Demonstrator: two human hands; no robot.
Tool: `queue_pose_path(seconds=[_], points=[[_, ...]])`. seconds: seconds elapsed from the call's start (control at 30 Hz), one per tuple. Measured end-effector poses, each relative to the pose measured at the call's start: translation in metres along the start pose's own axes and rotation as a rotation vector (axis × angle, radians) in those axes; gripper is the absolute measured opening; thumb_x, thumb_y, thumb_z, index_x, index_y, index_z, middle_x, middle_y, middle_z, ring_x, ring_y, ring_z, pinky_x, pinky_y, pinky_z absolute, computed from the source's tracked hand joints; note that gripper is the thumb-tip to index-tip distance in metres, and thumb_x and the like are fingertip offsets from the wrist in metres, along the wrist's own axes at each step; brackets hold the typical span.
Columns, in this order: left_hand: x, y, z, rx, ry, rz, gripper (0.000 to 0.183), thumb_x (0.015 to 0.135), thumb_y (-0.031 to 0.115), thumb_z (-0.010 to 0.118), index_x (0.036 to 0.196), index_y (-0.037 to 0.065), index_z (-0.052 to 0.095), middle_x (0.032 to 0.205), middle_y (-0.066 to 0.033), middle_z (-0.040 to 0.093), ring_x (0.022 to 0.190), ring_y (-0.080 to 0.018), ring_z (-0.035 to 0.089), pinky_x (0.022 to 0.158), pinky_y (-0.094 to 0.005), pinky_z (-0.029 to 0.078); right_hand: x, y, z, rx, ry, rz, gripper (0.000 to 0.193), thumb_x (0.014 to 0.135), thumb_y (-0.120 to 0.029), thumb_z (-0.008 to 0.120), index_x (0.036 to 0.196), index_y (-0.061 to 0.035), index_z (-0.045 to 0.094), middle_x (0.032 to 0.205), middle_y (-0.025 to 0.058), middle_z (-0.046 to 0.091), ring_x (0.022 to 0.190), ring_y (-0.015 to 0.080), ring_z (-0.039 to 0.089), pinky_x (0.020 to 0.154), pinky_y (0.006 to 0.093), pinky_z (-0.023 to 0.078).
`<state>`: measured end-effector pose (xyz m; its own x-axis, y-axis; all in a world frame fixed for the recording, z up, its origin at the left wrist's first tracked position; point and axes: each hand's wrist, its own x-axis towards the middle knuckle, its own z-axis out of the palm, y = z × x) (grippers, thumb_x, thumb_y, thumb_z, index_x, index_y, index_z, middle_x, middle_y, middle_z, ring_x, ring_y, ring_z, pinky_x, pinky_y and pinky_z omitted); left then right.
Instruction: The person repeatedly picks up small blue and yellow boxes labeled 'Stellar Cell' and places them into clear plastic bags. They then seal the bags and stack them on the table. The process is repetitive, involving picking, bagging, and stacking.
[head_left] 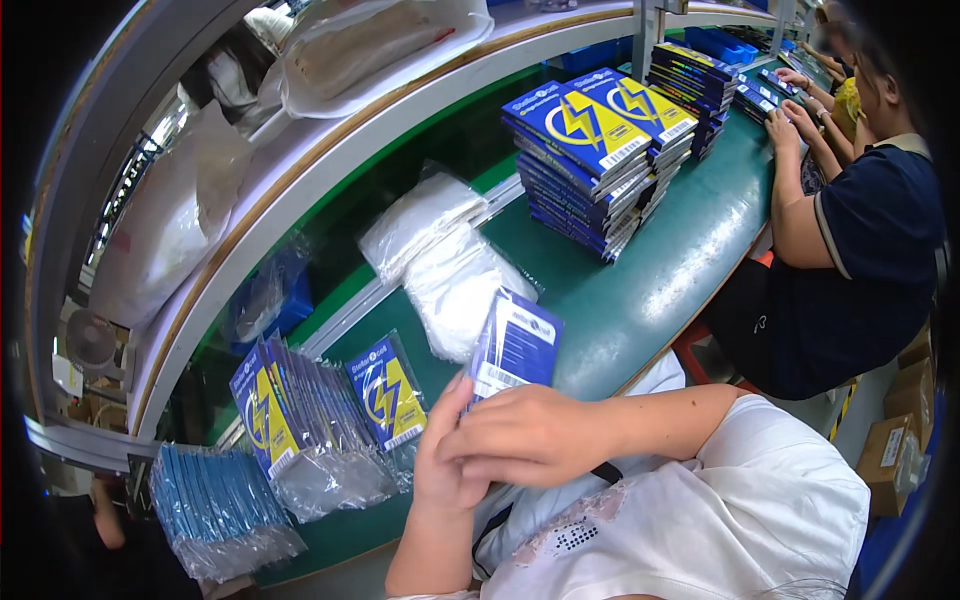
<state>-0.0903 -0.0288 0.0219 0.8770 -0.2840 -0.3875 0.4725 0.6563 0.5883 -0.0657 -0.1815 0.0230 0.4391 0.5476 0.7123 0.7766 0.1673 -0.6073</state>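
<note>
In front of me a flat blue box [518, 345] with a white label panel and a barcode stands tilted above my hands. Clear plastic seems to wrap it. My left hand [440, 455] is closed at its lower left edge, the thumb pointing up along it. Across the lower end of the box lies my right hand [520, 437], its fingers curled against my left hand; they hide that end. Just beyond the box are piles of clear plastic bags [445, 275]. Left of my hands, a bagged blue-and-yellow box [388, 390] leans beside a row of bagged boxes [310, 425].
Tall stacks of blue-and-yellow boxes [585, 150] rise on the green table [640, 300]. Bagged light-blue packs [220, 510] stand at the near left. A shelf [350, 110] with plastic bags runs above the far side. Co-workers [840, 210] sit at the right.
</note>
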Motion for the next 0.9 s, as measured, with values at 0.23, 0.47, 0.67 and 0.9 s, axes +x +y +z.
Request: queue_pose_path(seconds=[0.23, 0.47, 0.67, 0.9], points=[[-0.005, 0.003, -0.036, 1.183, 0.498, 0.828, 0.055, 0.084, 0.004, 0.053, 0.135, -0.005, 0.035, 0.13, -0.0242, 0.043, 0.116, -0.0338, 0.048, 0.098, -0.0408, 0.039, -0.005, 0.012, -0.004, 0.184, -0.112, 0.274, 0.046, 0.085, -0.016, 0.065, 0.126, -0.003, 0.05, 0.088, 0.0101, 0.057, 0.074, 0.0206, 0.058, 0.066, 0.0321, 0.049], [0.014, -0.004, -0.079, 2.161, 0.711, 0.749, 0.068, 0.084, 0.022, 0.061, 0.138, -0.005, 0.031, 0.146, -0.0307, 0.017, 0.135, -0.0452, 0.022, 0.109, -0.0528, 0.02, 0.004, 0.011, -0.039, 0.01, 0.002, 0.292, 0.038, 0.083, -0.01, 0.066, 0.119, -0.0006, 0.056, 0.09, 0.0107, 0.06, 0.073, 0.0179, 0.06, 0.064, 0.0285, 0.05], [0.011, 0.002, -0.048, 2.18, 0.709, 0.775, 0.054, 0.084, 0.021, 0.061, 0.128, -0.006, 0.044, 0.145, -0.0283, 0.022, 0.136, -0.0435, 0.021, 0.109, -0.0557, 0.018, 0.054, 0.004, -0.119, -0.624, 0.603, 0.01, 0.014, 0.08, -0.007, 0.066, 0.092, 0.001, 0.065, 0.077, 0.0091, 0.062, 0.066, 0.019, 0.059, 0.061, 0.0275, 0.047], [0.045, 0.011, -0.019, 2.067, 0.088, 0.909, 0.026, 0.08, 0.006, 0.062, 0.105, 0.002, 0.063, 0.125, -0.016, 0.054, 0.123, -0.0355, 0.044, 0.103, -0.0456, 0.031, 0.073, 0.069, -0.168, -1.288, 0.06, 0.649, 0.063, 0.078, -0.041, 0.067, 0.111, 0.0107, 0.057, 0.111, 0.0256, 0.056, 0.11, 0.0378, 0.052, 0.098, 0.0446, 0.039]])
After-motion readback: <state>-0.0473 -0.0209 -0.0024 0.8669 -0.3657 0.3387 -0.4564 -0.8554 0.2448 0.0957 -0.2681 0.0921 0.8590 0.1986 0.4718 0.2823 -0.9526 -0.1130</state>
